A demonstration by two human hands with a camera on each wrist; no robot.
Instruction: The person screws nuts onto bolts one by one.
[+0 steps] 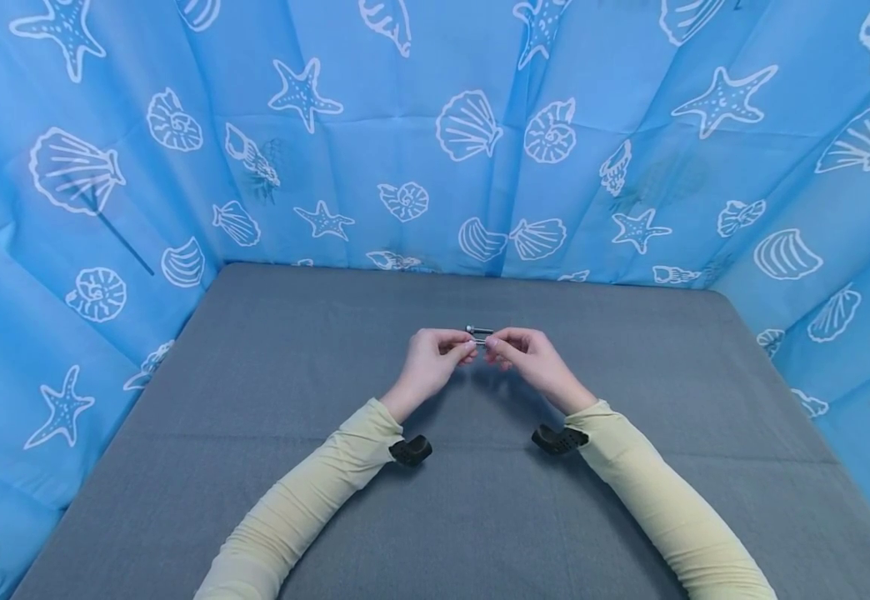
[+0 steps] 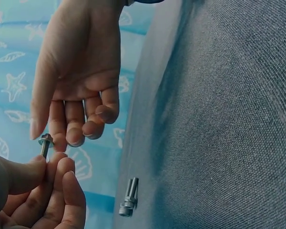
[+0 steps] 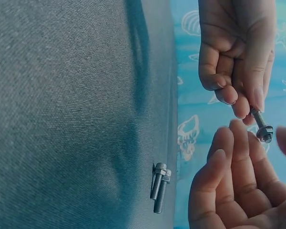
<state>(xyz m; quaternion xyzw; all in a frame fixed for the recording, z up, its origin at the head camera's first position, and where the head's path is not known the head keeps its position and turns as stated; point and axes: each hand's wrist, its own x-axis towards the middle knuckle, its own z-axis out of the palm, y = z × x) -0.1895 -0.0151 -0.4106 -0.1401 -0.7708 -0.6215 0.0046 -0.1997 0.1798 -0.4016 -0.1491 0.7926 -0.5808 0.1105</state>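
Observation:
My left hand [image 1: 429,364] pinches a metal bolt [image 3: 259,117] between thumb and forefinger, just above the table. A nut [image 3: 265,133] with a washer-like rim sits on the bolt's free end, and a little thread sticks out past it. Around that end is my right hand [image 1: 538,362], its thumb on one side and forefinger on the other. Narrow gaps show beside the nut in the right wrist view, so the fingers are close but not gripping it. The right hand's other fingers are loosely bent. The bolt's held end is hidden by the left fingertips.
Two more bolts [image 2: 130,196], with nuts or hex heads at one end, lie side by side on the grey cloth-covered table [image 1: 315,367] beyond the hands. Blue curtains [image 1: 420,150] with shell prints surround the table's back and sides.

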